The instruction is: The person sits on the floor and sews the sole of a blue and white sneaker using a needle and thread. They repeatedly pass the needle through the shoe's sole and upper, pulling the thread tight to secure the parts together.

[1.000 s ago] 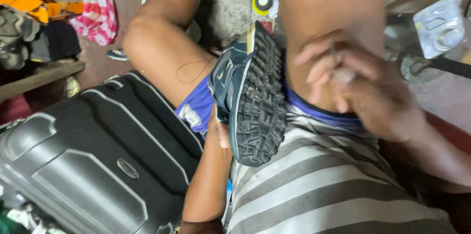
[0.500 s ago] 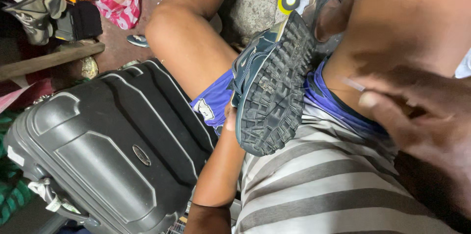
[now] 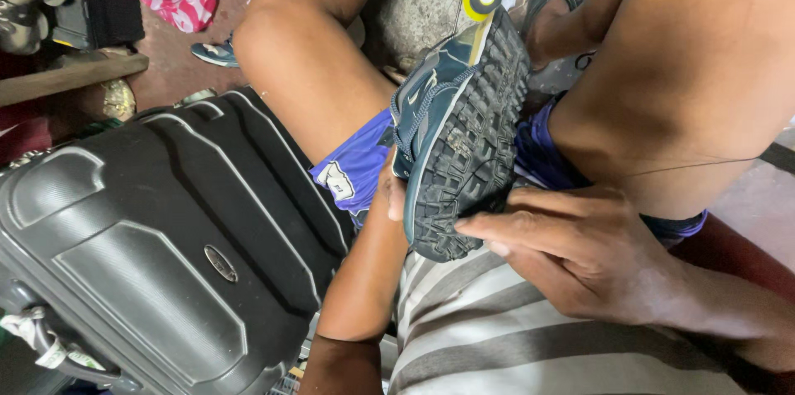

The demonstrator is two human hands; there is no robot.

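The left hand [image 3: 396,196] grips the shoe [image 3: 460,134] from behind, sole up. The right hand [image 3: 580,250] curls loosely, fingertips touching the sole's heel.

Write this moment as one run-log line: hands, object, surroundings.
left hand: holds shoe from behind | right hand: fingertips on sole heel | shoe: dark blue, sole up, on lap | suitcase: grey, beside left leg
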